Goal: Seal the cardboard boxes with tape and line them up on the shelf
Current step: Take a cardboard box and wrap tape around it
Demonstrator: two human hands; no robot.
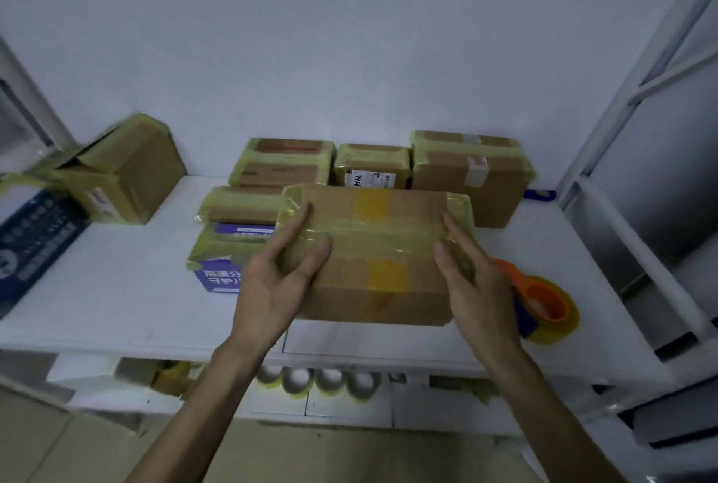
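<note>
- The white shelf [128,288] fills the middle of the view and carries all the boxes; its right end meets a white frame that runs off the edge of the picture.
- The large cardboard box [373,257] lies near the front edge of the shelf, in the centre, wrapped with yellowish clear tape across its top and over both ends.
- The left hand [272,280] reaches in from below with the forearm angled up to the right. Its grip is closed on the left end of the large cardboard box, thumb on the top face and fingers curled round the side.
- The right hand [474,280] mirrors it from the right, forearm angled up to the left, its grip clasping the right end of the same box with the fingers pointing away from the camera.
- Behind the held box stand three taped boxes in a row by the wall: a left one [283,162], a middle one [372,166] with a white label, and a right one [472,175].
- Two more lie on the left of the held box, partly hidden by it: a flat brown one [241,205] and a purple-printed one [221,253].
- One box [120,171] at the far left stands tilted, its flaps blurred.
- An orange tape dispenser [544,300] lies just right of the right hand, half covered by the wrist.
- Four tape rolls [326,381] show on the level below, cut off by the shelf edge.
</note>
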